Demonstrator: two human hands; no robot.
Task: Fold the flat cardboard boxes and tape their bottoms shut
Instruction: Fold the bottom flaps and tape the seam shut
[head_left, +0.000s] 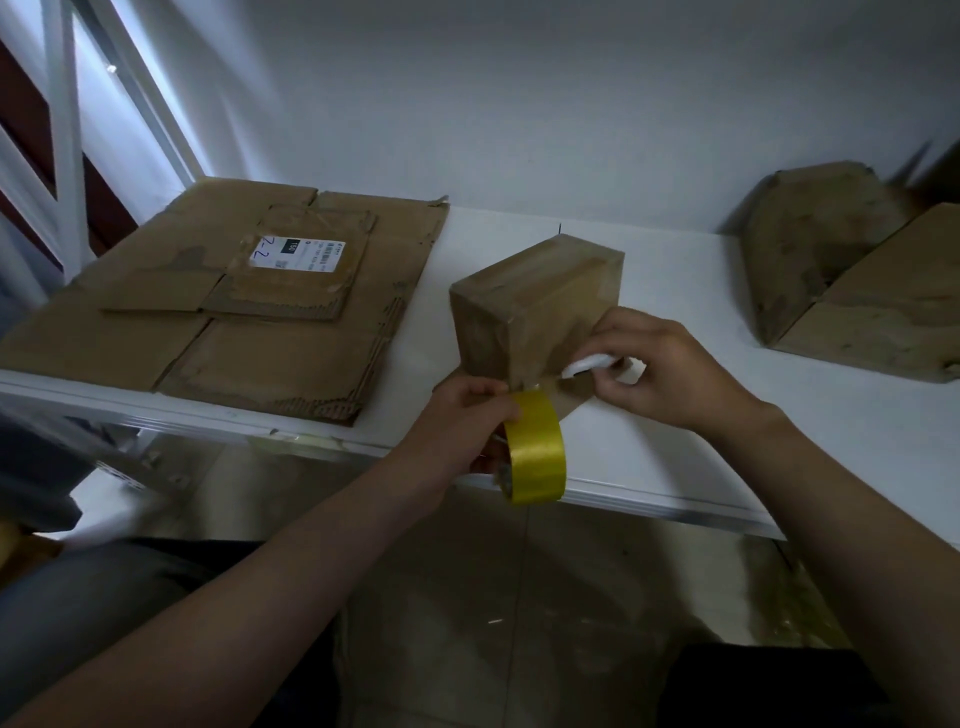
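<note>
Small blocky box of scuffed brown cardboard, standing on smooth white surface. At 6 o'clock of it, glossy yellow tape roll, gripped by left hand. At 4 o'clock, right hand pinching white object against box's lower edge. At 9 o'clock, flat corrugated sheets; label reads "150".
</note>
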